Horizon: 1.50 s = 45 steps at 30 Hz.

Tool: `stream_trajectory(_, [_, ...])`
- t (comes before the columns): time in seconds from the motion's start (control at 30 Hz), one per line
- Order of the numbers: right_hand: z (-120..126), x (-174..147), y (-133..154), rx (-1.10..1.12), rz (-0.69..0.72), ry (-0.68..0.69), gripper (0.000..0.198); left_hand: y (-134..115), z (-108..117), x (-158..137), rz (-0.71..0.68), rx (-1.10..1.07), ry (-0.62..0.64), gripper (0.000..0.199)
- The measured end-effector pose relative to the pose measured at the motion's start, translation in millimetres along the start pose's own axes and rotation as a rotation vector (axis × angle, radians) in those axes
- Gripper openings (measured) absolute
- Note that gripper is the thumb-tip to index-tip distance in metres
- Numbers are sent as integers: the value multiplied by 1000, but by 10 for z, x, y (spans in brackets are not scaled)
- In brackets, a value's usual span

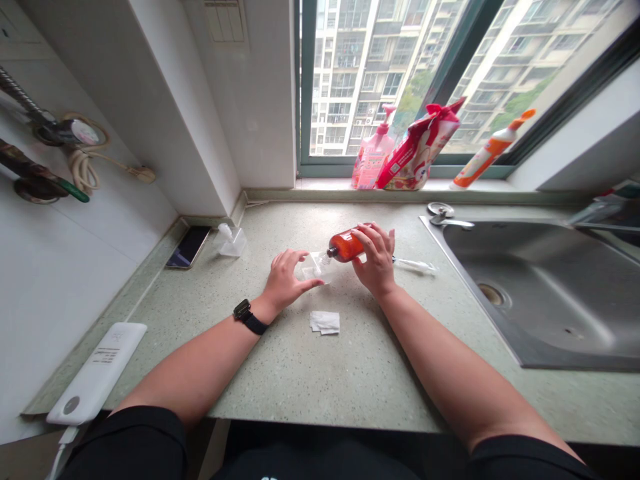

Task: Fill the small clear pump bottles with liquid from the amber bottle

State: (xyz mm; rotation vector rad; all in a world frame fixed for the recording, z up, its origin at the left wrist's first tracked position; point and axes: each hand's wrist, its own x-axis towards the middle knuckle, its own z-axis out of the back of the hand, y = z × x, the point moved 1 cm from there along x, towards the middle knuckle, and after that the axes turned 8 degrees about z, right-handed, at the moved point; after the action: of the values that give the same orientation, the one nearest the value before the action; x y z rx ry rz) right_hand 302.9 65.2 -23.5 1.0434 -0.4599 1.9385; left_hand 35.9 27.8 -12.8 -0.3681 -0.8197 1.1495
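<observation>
My right hand point(376, 257) grips an amber bottle point(346, 246) from above and the right. The bottle lies tilted almost flat, its dark threaded neck uncapped and pointing left. Just below that neck is a small clear container point(315, 268), steadied between the thumb and fingers of my left hand point(286, 277). Whether liquid is flowing cannot be made out. Right of my right hand lies a thin clear-and-white tool, like a syringe or dropper point(416, 266), partly hidden by the hand. Nearer me on the counter rests a folded white tissue point(325, 323).
Another clear plastic container point(231, 241) stands at the left, beside a phone point(189, 247). A white power bank point(97, 373) lies at the counter's left edge. The steel sink point(545, 287) is on the right. A pink pump bottle point(373, 160) stands on the windowsill.
</observation>
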Motion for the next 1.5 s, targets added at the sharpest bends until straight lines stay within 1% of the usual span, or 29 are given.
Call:
stream_trajectory(0.3, [-9,-9,-8,-1,-3,5,75,-2,4,-7,-5,-5,3,74])
stream_trajectory(0.5, [-5,-6,-8,-7,7,0,70,-10,9,-3,-13,-3,5,74])
stream_trajectory(1.03, [-8,-4,-6,-30,14,-2,68,3,-7,0,-1,0,0,72])
stream_trajectory(1.23, [-10,-6,-1,-16,-13,15,72,-5,-1,-1,-6,-6,1,72])
stream_trajectory(1.5, [-6,-1,-2,-29,20,-15,68,-5,1,-5,-17,-8,2,73])
